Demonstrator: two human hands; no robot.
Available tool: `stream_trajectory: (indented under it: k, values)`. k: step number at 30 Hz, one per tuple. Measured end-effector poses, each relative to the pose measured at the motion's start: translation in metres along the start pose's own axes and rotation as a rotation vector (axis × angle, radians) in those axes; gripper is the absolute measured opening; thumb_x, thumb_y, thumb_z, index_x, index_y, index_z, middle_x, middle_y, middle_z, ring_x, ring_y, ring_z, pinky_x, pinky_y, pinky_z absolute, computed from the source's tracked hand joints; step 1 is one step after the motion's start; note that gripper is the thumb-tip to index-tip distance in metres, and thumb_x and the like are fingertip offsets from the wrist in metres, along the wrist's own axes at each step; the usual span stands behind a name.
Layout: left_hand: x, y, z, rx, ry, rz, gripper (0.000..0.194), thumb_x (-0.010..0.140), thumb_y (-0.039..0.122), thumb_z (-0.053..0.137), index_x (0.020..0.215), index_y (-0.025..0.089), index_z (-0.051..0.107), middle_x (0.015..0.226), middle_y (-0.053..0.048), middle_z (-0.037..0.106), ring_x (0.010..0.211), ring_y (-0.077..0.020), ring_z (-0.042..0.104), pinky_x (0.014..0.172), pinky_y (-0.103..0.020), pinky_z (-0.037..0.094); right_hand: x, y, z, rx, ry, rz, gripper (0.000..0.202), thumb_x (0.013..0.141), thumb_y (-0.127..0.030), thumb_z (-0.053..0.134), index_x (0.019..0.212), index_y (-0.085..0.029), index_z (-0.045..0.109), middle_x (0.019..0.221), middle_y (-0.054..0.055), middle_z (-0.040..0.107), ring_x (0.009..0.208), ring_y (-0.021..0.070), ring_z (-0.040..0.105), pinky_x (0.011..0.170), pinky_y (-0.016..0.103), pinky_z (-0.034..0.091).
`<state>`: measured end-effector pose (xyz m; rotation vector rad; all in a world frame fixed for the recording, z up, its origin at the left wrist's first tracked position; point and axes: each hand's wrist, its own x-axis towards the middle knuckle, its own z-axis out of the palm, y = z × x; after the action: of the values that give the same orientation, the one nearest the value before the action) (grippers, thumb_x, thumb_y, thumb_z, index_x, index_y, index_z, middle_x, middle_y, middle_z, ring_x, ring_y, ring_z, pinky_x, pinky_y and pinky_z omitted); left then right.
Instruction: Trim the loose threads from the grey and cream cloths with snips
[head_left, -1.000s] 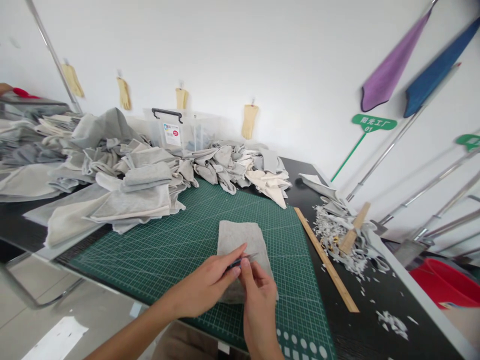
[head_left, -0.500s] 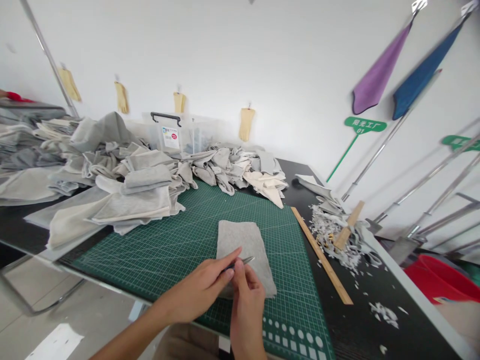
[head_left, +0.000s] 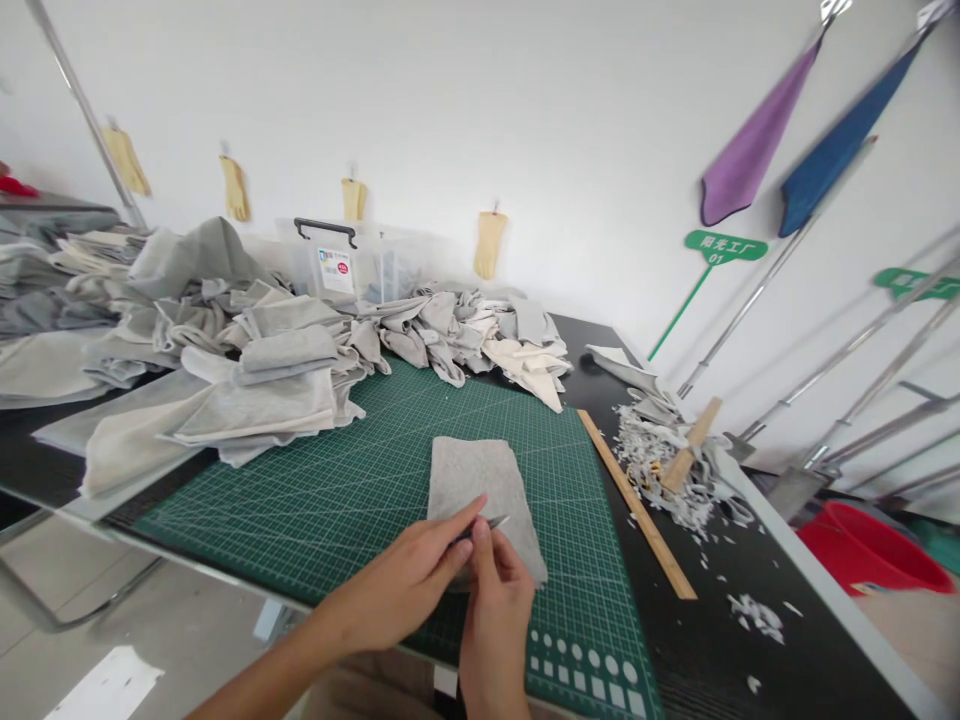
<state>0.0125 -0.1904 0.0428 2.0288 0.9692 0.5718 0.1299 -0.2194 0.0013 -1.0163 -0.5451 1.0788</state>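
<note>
Since the first frame, the right hand [head_left: 499, 592] has shifted a little left over the cloth [head_left: 471, 466], nearer the left hand [head_left: 390, 588]. The black table [head_left: 712, 650] carries the green mat [head_left: 300, 500], with the grey and cream pile [head_left: 210, 260] along the mat's far and left edges. The box [head_left: 336, 262] stands beyond the mat, behind part of the pile. Right of the mat lie the scraps [head_left: 652, 455]; the ruler [head_left: 637, 505] lies along its right edge. The cloth lies flat on the mat's right half, long axis running away from the person, far end leaning slightly left. The hands are together over the cloth's near part: the left thumb and fingers close on the small tool [head_left: 496, 521], and the right thumb and curled fingers pinch it near its pointed end. The tip points right and slightly away.
</note>
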Motion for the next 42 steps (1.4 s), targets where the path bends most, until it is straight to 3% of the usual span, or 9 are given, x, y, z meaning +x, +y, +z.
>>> stream_trajectory:
  k: [4, 7, 13, 17, 22, 29, 33, 42]
  values:
    - [-0.002, -0.010, -0.015, 0.010, 0.088, -0.029, 0.048, 0.098, 0.043, 0.032, 0.146, 0.035, 0.027, 0.147, 0.000, 0.040, 0.131, -0.0214, 0.040, 0.111, -0.042, 0.027, 0.011, -0.002, 0.027, 0.040, -0.080, -0.010, 0.020, 0.077, -0.036, 0.069, 0.081, -0.017, 0.071, 0.078, 0.003, 0.068, 0.078, 0.0172, 0.058, 0.075, 0.029, 0.046]
    - [-0.012, -0.010, -0.023, 0.030, 0.115, -0.061, 0.049, 0.098, 0.043, 0.032, 0.146, 0.035, 0.025, 0.146, 0.000, 0.042, 0.129, -0.0213, 0.042, 0.110, -0.042, 0.029, 0.008, 0.003, 0.036, 0.051, -0.115, 0.010, 0.020, 0.077, -0.035, 0.069, 0.080, -0.016, 0.071, 0.077, 0.003, 0.068, 0.077, 0.0161, 0.057, 0.073, 0.028, 0.046]
    - [-0.020, 0.001, -0.012, 0.042, 0.024, -0.046, 0.048, 0.099, 0.042, 0.032, 0.146, 0.037, 0.024, 0.145, 0.002, 0.043, 0.129, -0.0199, 0.043, 0.109, -0.039, 0.033, -0.009, 0.009, 0.013, 0.068, -0.042, 0.052, 0.023, 0.076, -0.037, 0.070, 0.086, -0.016, 0.071, 0.084, 0.004, 0.070, 0.085, 0.0183, 0.059, 0.080, 0.030, 0.046]
    - [0.004, 0.008, -0.004, 0.036, 0.001, 0.038, 0.048, 0.099, 0.041, 0.031, 0.146, 0.033, 0.025, 0.146, 0.000, 0.041, 0.130, -0.0207, 0.042, 0.109, -0.040, 0.032, 0.001, -0.003, 0.003, 0.053, 0.037, 0.012, 0.022, 0.076, -0.037, 0.071, 0.081, -0.016, 0.071, 0.082, 0.003, 0.069, 0.082, 0.0170, 0.059, 0.077, 0.029, 0.047]
    - [0.030, 0.015, -0.010, 0.035, 0.036, 0.099, 0.048, 0.099, 0.040, 0.030, 0.146, 0.030, 0.026, 0.147, -0.001, 0.040, 0.131, -0.0203, 0.041, 0.110, -0.040, 0.030, 0.024, -0.022, 0.010, 0.073, 0.030, -0.073, 0.020, 0.075, -0.035, 0.071, 0.079, -0.015, 0.071, 0.075, 0.002, 0.067, 0.077, 0.0155, 0.059, 0.073, 0.027, 0.047]
    - [-0.002, -0.002, -0.018, 0.053, 0.112, -0.010, 0.048, 0.098, 0.042, 0.032, 0.146, 0.034, 0.027, 0.147, 0.001, 0.040, 0.131, -0.0206, 0.041, 0.110, -0.040, 0.031, 0.011, -0.011, 0.032, 0.072, -0.060, -0.010, 0.022, 0.075, -0.035, 0.071, 0.082, -0.015, 0.072, 0.077, 0.004, 0.069, 0.076, 0.0173, 0.060, 0.074, 0.030, 0.047]
    - [-0.017, -0.007, -0.017, 0.054, 0.142, -0.059, 0.048, 0.098, 0.042, 0.032, 0.146, 0.034, 0.026, 0.144, 0.000, 0.044, 0.129, -0.0203, 0.043, 0.109, -0.040, 0.032, 0.002, -0.002, 0.033, 0.056, -0.091, 0.001, 0.021, 0.074, -0.035, 0.072, 0.078, -0.014, 0.072, 0.073, 0.003, 0.068, 0.073, 0.0161, 0.059, 0.072, 0.028, 0.047]
    - [0.009, 0.010, -0.004, 0.039, 0.083, 0.045, 0.049, 0.099, 0.041, 0.031, 0.146, 0.031, 0.026, 0.146, -0.001, 0.042, 0.130, -0.0210, 0.043, 0.109, -0.040, 0.032, 0.013, -0.010, 0.007, 0.059, -0.035, -0.035, 0.017, 0.077, -0.034, 0.070, 0.080, -0.017, 0.071, 0.078, 0.001, 0.069, 0.076, 0.0149, 0.059, 0.072, 0.026, 0.046]
